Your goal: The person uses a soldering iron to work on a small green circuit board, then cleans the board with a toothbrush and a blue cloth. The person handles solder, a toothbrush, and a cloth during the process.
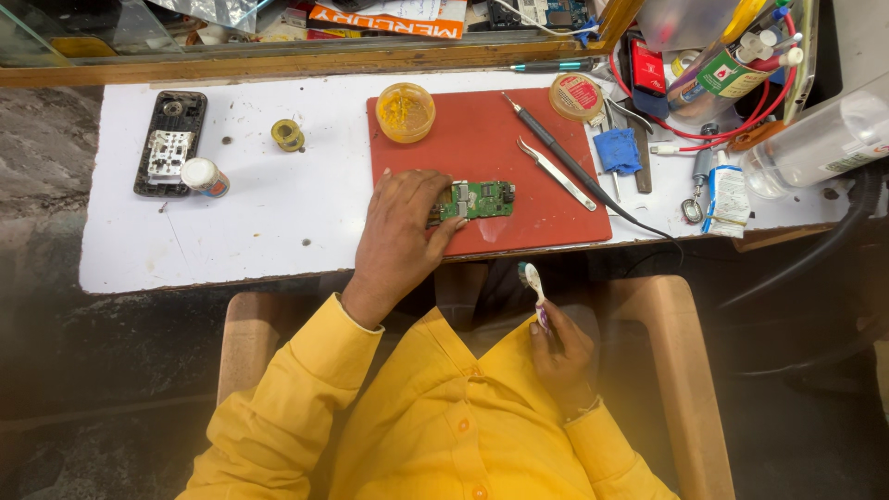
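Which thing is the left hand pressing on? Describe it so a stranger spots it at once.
Find the red rectangular mat on the white worktop. At its lower left, under the left hand, lies a small green circuit board. Unlike the slim metal tweezers nearby, it is flat, green and studded with parts.

A small electronics repair bench. A white worktop (278, 213) holds a red work mat (519, 167) at centre with a green circuit board (482, 199) on it. At one o'clock lie a soldering iron (556, 153) and tweezers (556, 173). At nine o'clock sits an opened mobile phone (169, 143). Bottles and red cables crowd two o'clock.
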